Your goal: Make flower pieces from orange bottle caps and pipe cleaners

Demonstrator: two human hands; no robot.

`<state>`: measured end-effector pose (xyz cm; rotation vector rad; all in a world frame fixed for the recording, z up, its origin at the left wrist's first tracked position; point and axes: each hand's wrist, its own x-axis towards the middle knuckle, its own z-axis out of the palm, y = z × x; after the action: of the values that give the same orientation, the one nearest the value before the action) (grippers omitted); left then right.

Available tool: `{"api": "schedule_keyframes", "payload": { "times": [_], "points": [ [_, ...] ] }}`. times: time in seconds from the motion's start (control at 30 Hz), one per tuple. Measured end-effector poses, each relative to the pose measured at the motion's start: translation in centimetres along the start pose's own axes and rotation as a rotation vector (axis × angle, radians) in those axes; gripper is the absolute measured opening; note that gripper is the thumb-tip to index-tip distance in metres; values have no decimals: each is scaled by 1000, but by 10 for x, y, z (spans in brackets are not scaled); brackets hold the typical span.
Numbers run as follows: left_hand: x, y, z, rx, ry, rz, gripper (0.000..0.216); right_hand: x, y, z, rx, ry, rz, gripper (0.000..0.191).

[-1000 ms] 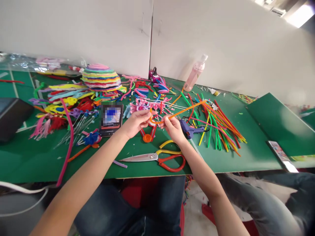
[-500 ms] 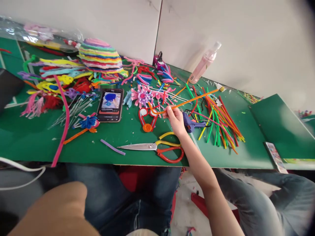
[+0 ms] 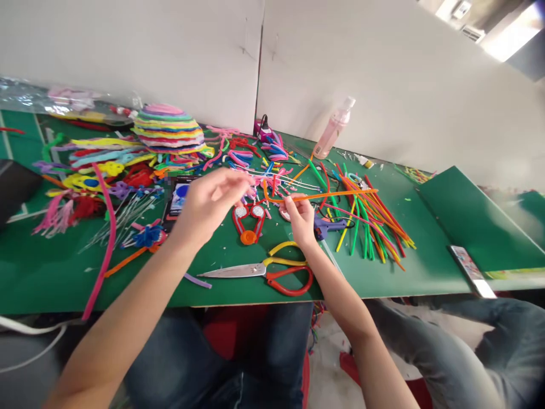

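My right hand pinches an orange pipe cleaner between thumb and fingers above the table. The stem's short end hooks upward left of that hand, while its long end reaches right over the loose pipe cleaners. My left hand is raised left of the hooked end, apart from it, fingers stretched loosely with nothing visible in them. Below the hands lies a red pipe-cleaner shape with two white pads and an orange disc. Scissors with yellow and red handles lie nearer the table edge. A phone is partly hidden behind my left hand.
A purple glue gun lies right of my right hand, beside a spread of coloured pipe cleaners. A pink bottle stands by the wall. Finished pieces and a striped dome crowd the left. Another person's legs are at right.
My left hand has come up from below the table edge to near the hooked end. The right hand still holds the orange pipe cleaner, now lying more level. The view has tilted up.
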<state>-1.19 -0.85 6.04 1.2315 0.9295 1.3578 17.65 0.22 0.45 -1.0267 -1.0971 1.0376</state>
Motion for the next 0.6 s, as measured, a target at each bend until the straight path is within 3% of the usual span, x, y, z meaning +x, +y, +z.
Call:
{"api": "schedule_keyframes", "payload": {
  "times": [0.1, 0.2, 0.27, 0.4, 0.6],
  "points": [
    [22, -17, 7, 61, 83, -93, 22, 1, 2, 0, -2, 22, -15, 37],
    [29, -34, 13, -75, 60, -326, 29, 0, 2, 2, -23, -18, 13, 39],
    [27, -40, 15, -193, 65, -394, 30, -1, 2, 3, -29, -67, 13, 40],
    [21, -38, 13, -337, 42, -404, 28, -4, 1, 7, -46, -139, 5, 43],
    [20, -31, 9, -441, -123, -336, 30, -3, 4, 6, -6, -158, 54, 43]
  ]
}}
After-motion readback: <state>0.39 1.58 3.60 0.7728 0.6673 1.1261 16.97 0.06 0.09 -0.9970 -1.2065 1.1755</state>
